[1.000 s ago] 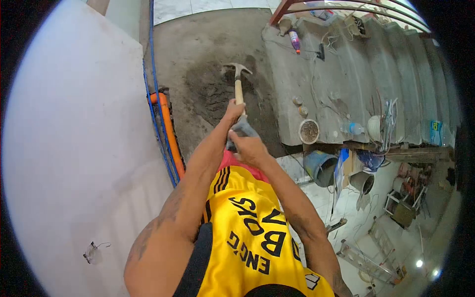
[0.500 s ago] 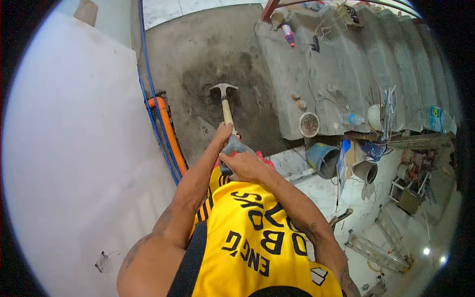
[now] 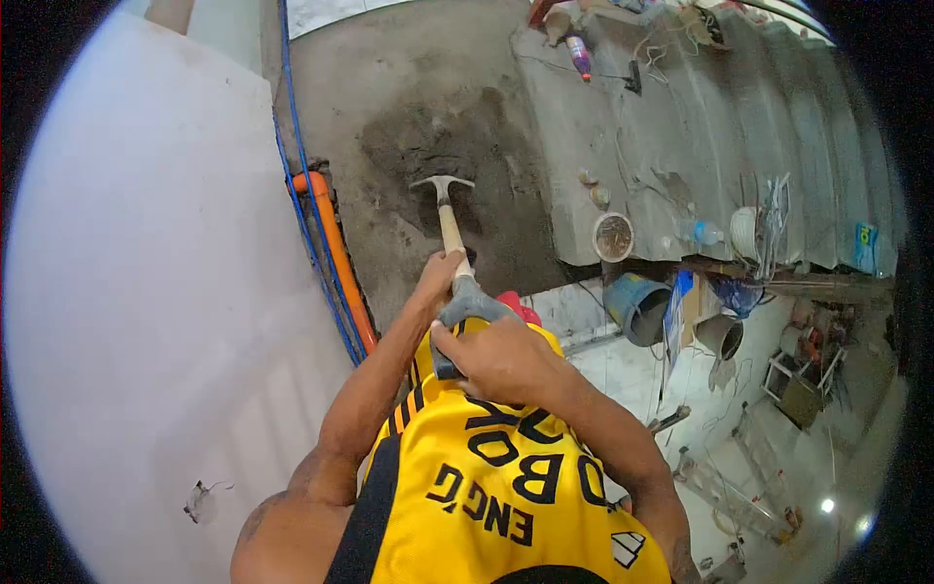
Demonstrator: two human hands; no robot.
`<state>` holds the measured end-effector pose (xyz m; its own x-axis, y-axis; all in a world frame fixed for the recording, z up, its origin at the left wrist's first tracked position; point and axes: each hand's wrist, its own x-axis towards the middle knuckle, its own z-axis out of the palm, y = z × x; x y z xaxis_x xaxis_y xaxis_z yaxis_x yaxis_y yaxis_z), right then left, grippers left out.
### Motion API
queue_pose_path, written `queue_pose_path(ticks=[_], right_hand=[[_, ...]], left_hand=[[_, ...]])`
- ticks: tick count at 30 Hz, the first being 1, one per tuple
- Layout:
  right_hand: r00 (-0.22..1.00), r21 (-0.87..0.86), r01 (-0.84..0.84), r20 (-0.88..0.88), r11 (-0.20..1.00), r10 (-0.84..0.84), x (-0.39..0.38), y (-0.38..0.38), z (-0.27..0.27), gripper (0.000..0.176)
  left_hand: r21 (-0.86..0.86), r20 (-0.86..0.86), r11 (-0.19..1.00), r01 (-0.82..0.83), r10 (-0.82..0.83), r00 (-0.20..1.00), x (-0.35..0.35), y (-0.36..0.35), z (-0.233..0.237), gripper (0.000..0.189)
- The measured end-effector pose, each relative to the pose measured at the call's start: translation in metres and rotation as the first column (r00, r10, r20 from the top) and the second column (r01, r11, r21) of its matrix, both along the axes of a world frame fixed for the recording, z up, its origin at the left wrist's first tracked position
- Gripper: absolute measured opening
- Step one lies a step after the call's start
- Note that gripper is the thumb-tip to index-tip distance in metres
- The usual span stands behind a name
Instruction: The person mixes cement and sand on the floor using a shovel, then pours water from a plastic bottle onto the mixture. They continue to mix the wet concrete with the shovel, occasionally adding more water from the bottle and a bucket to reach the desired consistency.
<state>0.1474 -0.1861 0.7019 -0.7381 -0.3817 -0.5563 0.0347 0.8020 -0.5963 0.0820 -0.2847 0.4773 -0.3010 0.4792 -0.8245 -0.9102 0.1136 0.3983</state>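
Hammer (image 3: 449,209) drawn back toward body; handle runs far to mortar patch (image 3: 467,136); left hand (image 3: 440,275) leads, right hand (image 3: 496,358) behind, both clamped on it.

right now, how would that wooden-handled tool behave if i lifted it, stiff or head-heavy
Probably stiff: the tool has a straight wooden shaft, no visible bend. Likely head-heavy, with its metal head at the far end. The left hand on the shaft and right hand on the grey end grip suggest it wants two hands.
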Motion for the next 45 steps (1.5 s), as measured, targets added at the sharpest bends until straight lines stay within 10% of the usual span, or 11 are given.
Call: queue_pose_path(ticks=[6, 9, 11, 14, 22, 33, 36, 40, 42, 45], right_hand=[[0.979, -0.051, 0.095, -0.177, 0.994, -0.103, 0.023, 0.023, -0.061, 0.059], [0.954, -0.049, 0.235, -0.178, 0.971, -0.24, 0.047, 0.045, -0.059, 0.06], [0.934, -0.006, 0.264, -0.249, 0.965, -0.257, 0.064, 0.059, -0.06, 0.058], [0.949, 0.117, 0.313, -0.09, 0.943, -0.303, 0.084, 0.07, -0.064, 0.056], [0.919, 0.134, 0.377, 0.074, 0.917, -0.388, 0.133, 0.088, -0.077, 0.055], [0.849, -0.069, 0.527, -0.006, 0.847, -0.529, 0.133, 0.158, -0.082, 0.061], [0.871, -0.116, 0.489, 0.016, 0.864, -0.491, 0.126, 0.192, -0.086, 0.058], [0.941, -0.233, 0.329, 0.159, 0.915, -0.298, 0.105, 0.249, -0.089, 0.053], [0.851, -0.231, 0.473, -0.13, 0.85, -0.509, 0.131, 0.243, -0.113, 0.054], [0.874, -0.278, 0.468, 0.001, 0.839, -0.486, 0.128, 0.276, -0.113, 0.054]], left_hand=[[-0.404, -0.206, 0.789, 0.463, -0.572, 0.794, -0.024, 0.025, -0.046, 0.044], [-0.692, -0.428, 0.511, 0.51, -0.859, 0.281, -0.024, 0.02, -0.139, 0.047], [-0.72, -0.414, 0.522, 0.457, -0.852, 0.321, -0.043, 0.057, -0.092, 0.047], [-0.649, -0.581, 0.604, 0.464, -0.786, 0.211, -0.056, 0.111, -0.122, 0.046], [-0.664, -0.65, 0.38, 0.644, -0.719, -0.246, -0.043, 0.311, -0.203, 0.046], [-0.72, -0.68, 0.298, 0.627, -0.483, -0.551, 0.013, 0.529, -0.106, 0.056], [-0.781, -0.62, 0.313, 0.54, -0.297, -0.726, 0.036, 0.589, -0.195, 0.056], [-0.757, -0.61, 0.491, 0.431, -0.295, -0.736, 0.05, 0.626, -0.145, 0.042], [-0.703, -0.657, 0.508, 0.497, -0.196, -0.728, 0.044, 0.661, -0.153, 0.044], [-0.686, -0.675, 0.497, 0.531, -0.164, -0.72, 0.05, 0.689, -0.172, 0.041]])
